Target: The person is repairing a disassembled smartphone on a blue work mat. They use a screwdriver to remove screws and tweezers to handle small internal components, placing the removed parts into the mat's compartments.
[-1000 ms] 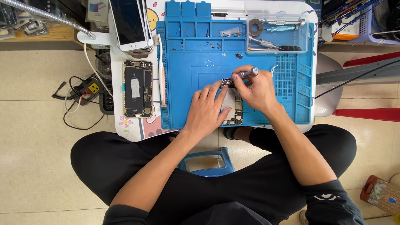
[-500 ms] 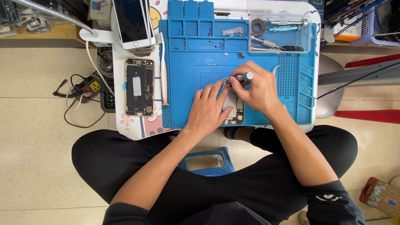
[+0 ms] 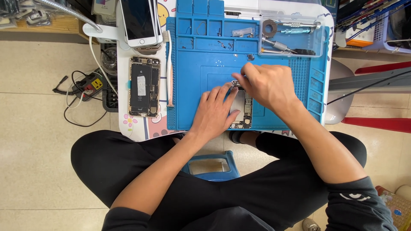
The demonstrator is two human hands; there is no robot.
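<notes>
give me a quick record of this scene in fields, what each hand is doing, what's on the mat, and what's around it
Setting: person sitting cross-legged at a low table with a blue work mat
Left hand: flat on the opened phone, steadying it
Right hand: fingertips pinched at the phone's top end; whether a tool is held cannot be told
Tray: clear, holds screwdrivers and a ring-shaped part
Left of mat: second opened phone, white toothbrush, stacked phones
Floor: power strip

My left hand (image 3: 214, 114) lies flat on the opened phone (image 3: 243, 112) on the blue work mat (image 3: 201, 64) while my right hand (image 3: 267, 83) pinches at its top end, with a second opened phone (image 3: 144, 86) left of the mat.
</notes>
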